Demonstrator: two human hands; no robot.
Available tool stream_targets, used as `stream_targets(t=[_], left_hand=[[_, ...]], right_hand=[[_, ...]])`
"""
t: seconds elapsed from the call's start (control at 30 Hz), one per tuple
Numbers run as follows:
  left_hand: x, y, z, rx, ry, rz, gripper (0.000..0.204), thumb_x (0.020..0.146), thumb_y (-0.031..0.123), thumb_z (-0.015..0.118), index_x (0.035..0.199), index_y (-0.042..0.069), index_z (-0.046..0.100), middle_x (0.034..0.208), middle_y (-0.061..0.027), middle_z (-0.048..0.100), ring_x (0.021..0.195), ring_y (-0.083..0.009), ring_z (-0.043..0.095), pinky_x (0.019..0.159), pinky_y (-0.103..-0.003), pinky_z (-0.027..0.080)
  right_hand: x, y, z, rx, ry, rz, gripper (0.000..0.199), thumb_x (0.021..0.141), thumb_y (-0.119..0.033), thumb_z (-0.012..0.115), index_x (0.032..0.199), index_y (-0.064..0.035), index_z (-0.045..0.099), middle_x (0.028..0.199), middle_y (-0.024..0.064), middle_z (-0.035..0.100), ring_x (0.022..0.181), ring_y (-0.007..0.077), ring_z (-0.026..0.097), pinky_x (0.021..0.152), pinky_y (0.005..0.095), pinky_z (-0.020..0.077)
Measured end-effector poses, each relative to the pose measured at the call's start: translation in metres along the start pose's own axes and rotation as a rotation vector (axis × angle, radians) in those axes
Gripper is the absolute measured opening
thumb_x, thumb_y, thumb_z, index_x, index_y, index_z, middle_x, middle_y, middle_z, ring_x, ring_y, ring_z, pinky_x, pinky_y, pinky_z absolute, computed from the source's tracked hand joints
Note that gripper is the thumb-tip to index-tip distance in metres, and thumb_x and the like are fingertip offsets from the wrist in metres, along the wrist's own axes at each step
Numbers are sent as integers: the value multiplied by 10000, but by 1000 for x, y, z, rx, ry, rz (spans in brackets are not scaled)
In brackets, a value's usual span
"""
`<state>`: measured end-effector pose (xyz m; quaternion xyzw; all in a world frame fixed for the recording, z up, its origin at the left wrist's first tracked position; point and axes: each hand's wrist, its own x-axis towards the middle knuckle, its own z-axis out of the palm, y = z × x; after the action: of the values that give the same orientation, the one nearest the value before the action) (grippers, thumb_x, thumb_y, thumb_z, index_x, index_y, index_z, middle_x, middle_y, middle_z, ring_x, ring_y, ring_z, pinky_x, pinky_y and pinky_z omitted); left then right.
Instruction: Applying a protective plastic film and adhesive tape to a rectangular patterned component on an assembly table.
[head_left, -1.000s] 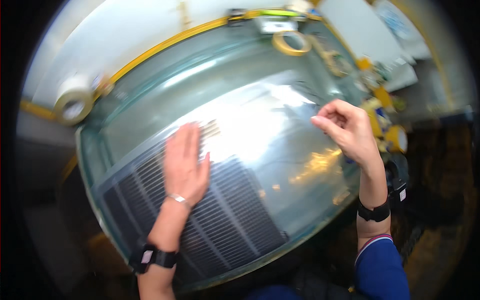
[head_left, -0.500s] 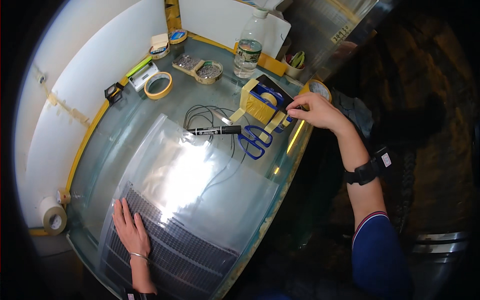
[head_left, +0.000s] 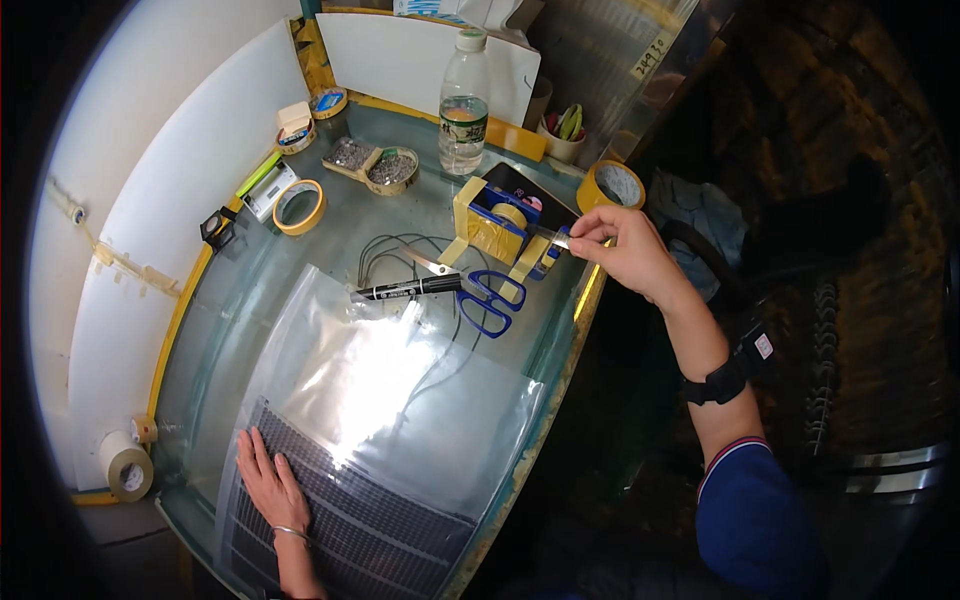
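Observation:
My left hand (head_left: 274, 482) lies flat, fingers stretched, on a clear plastic bag (head_left: 470, 400) that holds dark sheets with rows of small pockets (head_left: 370, 510). Beyond the bag's right side, my right hand (head_left: 625, 250) is raised with thumb and fingers pinched. A small pale, see-through strip (head_left: 557, 238) shows at its fingertips; its kind is unclear. Just left of that hand stands a blue tape dispenser (head_left: 497, 220) with yellow tape. Blue-handled scissors (head_left: 487, 300) and a black marker (head_left: 410, 288) lie at the bag's far edge.
A water bottle (head_left: 464, 110), a dark phone (head_left: 530, 190) and a yellow tape roll (head_left: 610, 186) stand or lie farther back. Small containers of grey bits (head_left: 390, 170) and another tape roll (head_left: 299, 207) are at the left. Thin cables (head_left: 375, 250) loop near the scissors.
The view has shifted slightly. My right hand has drawn a little away from the tape dispenser, and the pale strip now shows at its fingertips. My left hand stays flat on the bag.

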<state>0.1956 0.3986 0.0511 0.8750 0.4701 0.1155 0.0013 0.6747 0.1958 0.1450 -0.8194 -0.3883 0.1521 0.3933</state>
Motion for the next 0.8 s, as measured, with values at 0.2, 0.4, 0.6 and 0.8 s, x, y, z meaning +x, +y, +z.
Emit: stream_targets(t=[0.2,0.4,0.6,0.8], left_hand=[[-2,6,5,8,18,-4,475,959,224,373,1396,40,345,1451,-179,298,1335,-343,283,1110,-441,189],[-8,-3,-5,-12,9,-43,498,891,190,499,1357,38,417,1455,-205,281,1339,-356,271,1099,-425,207],[-27,-33,-24,-198,-18,-90,614,886,254,513,1410,20,295,1460,-193,281,1364,-326,252,1118,-452,164],[-143,-146,-60,-18,-85,-224,623,906,343,502,1406,25,311,1462,-169,295,1364,-318,258,1116,-452,172]], right_hand=[[-5,8,20,-641,278,-266,256,644,57,627,853,-28,508,714,153,618,730,323,602,680,400,426],[-38,-35,39,-231,85,-90,160,691,-4,689,836,7,622,760,136,627,784,278,613,711,339,459],[-48,-99,111,11,-260,-377,90,703,52,665,770,-2,639,982,119,633,1087,283,542,947,373,382],[-93,-225,267,86,-722,-776,100,701,40,665,773,18,598,1154,183,584,1081,298,567,899,361,452]])
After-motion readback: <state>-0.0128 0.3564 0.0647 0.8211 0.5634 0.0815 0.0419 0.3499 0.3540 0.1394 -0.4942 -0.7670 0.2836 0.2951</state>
